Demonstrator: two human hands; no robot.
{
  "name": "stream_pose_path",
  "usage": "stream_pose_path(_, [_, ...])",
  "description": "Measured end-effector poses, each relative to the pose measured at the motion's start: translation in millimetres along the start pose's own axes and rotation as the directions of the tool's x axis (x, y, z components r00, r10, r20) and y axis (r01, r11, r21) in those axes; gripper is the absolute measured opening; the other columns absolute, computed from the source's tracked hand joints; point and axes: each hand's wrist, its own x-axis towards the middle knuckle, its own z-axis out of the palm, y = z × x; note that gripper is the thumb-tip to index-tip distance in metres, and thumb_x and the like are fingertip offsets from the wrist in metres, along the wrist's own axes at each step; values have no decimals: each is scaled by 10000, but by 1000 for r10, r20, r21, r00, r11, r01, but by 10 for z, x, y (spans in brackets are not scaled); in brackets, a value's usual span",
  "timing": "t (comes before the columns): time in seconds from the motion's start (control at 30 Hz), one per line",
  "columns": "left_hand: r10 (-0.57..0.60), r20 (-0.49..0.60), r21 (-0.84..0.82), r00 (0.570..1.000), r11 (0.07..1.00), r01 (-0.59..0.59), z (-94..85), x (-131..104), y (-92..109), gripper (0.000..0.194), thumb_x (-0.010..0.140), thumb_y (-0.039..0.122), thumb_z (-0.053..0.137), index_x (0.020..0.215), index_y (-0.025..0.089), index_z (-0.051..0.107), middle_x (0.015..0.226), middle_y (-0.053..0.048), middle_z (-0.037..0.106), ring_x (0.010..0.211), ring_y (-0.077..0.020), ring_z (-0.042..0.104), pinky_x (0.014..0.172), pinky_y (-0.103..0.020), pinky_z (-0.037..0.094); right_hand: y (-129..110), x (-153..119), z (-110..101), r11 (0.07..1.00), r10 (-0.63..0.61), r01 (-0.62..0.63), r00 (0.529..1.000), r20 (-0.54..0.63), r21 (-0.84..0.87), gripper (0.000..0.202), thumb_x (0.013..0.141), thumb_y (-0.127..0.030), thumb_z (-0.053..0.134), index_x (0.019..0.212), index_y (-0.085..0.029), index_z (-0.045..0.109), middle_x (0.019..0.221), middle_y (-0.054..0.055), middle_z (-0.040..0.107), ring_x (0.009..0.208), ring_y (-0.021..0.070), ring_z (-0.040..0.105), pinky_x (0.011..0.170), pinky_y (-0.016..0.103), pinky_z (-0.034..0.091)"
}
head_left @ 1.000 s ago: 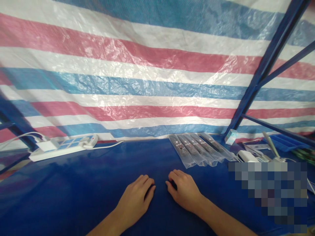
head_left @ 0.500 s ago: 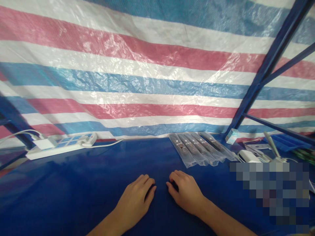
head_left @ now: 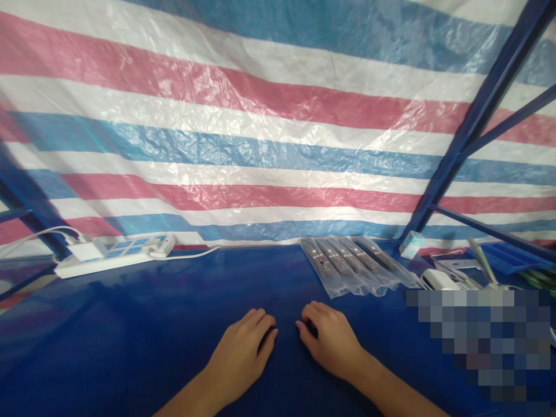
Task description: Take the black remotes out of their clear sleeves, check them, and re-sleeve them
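A striped tarpaulin (head_left: 260, 110) in red, white and blue forms the far backdrop. The blue tabletop (head_left: 143, 324) extends in front of it. A blue metal post (head_left: 471, 130) slants upward at the far right. A white power strip (head_left: 125, 255) lies at the far left, with a white adapter (head_left: 89, 249) plugged in. Clear plastic bags (head_left: 332, 269) with dark, slender contents lie overlapping, right of centre, beyond the right hand (head_left: 332, 336). The left hand (head_left: 245, 344) and right hand rest on the tabletop, apart; on each, fingers are loosely bent, thumb and forefinger slightly parted, gripping nothing. A small box (head_left: 410, 245) stands right of the bags.
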Motion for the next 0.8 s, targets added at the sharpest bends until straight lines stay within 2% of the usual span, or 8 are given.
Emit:
stream_pose_path(0.1, [-1, 15, -7, 1000, 1000, 1, -11, 4, -2, 242, 946, 241, 361, 935, 212, 601, 882, -32, 623, 838, -183, 591, 738, -311, 476, 81, 125, -153, 974, 137, -152, 986, -98, -169, 177, 908, -294, 465, 846, -196, 599, 862, 48, 649, 791, 178, 627, 672, 270, 417])
stream_pose_path(0.17, [-3, 25, -15, 1000, 1000, 4, -14, 4, -7, 248, 948, 247, 354, 933, 212, 599, 879, -32, 620, 840, -183, 588, 734, -308, 476, 150, 241, -262, 914, 244, -272, 961, -128, -302, 234, 921, -329, 445, 927, -166, 611, 916, 102, 659, 866, 230, 644, 687, 303, 447])
stream_pose_path(0.23, [-8, 37, -21, 999, 1000, 8, -13, 1, -11, 251, 949, 250, 349, 930, 212, 597, 883, -33, 619, 849, -185, 585, 741, -312, 476, 209, 357, -330, 857, 339, -340, 938, -74, -387, 287, 913, -354, 462, 996, -128, 618, 963, 155, 666, 912, 272, 652, 695, 333, 473])
stream_pose_path(0.33, [-12, 47, -18, 999, 1000, 13, -13, -7, -9, 253, 950, 254, 346, 940, 212, 595, 904, -39, 620, 866, -189, 585, 760, -321, 476, 258, 496, -324, 837, 397, -349, 917, 30, -422, 287, 913, -299, 464, 1018, -95, 636, 975, 191, 684, 921, 291, 668, 696, 344, 491])
stream_pose_path(0.47, [-13, 55, -9, 998, 1000, 14, -29, -12, 7, 261, 950, 256, 340, 941, 215, 598, 908, -42, 625, 865, -187, 587, 773, -316, 473, 260, 605, -240, 871, 359, -283, 925, 127, -402, 260, 895, -153, 428, 936, -98, 679, 946, 179, 712, 904, 275, 685, 697, 315, 488])
stream_pose_path(0.67, [-47, 50, -49, 998, 998, 50, -98, 26, -28, 262, 941, 272, 355, 933, 226, 613, 894, -32, 633, 858, -186, 596, 768, -312, 482, 76, 532, -205, 946, 174, -95, 956, 236, -309, 266, 892, -177, 418, 940, -115, 672, 964, 147, 718, 876, 245, 687, 709, 289, 464])
stream_pose_path(0.73, [-104, -5, -59, 995, 993, 104, -112, 56, -102, 256, 932, 280, 370, 953, 229, 620, 913, -36, 639, 877, -188, 602, 806, -317, 484, -30, 426, -203, 965, 96, -25, 960, 265, -261, 254, 896, -189, 416, 917, -148, 666, 970, 107, 719, 867, 209, 683, 713, 262, 447])
stream_pose_path(0.8, [-197, -106, -69, 975, 979, 191, -111, 96, -226, 259, 922, 298, 387, 1007, 222, 619, 974, -50, 642, 931, -199, 601, 862, -333, 478, -128, 298, -205, 983, -14, 67, 955, 295, -171, 232, 896, -205, 426, 873, -175, 655, 947, 69, 719, 844, 177, 674, 702, 241, 429])
